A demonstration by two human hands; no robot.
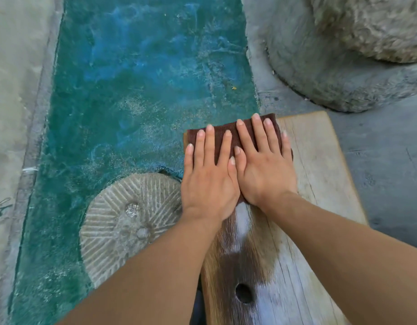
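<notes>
Cloth, brown, one in number, lay flat on the far left corner of the single wooden plank; left hand and right hand both pressed on it side by side, fingers straight, thumbs touching, gripping nothing; bare dry wood lay open toward the plank's right edge; a dark wet streak and one round hole lay nearer the person; one grooved millstone sat just beside the left edge; one large boulder stood beyond the far right corner.
</notes>
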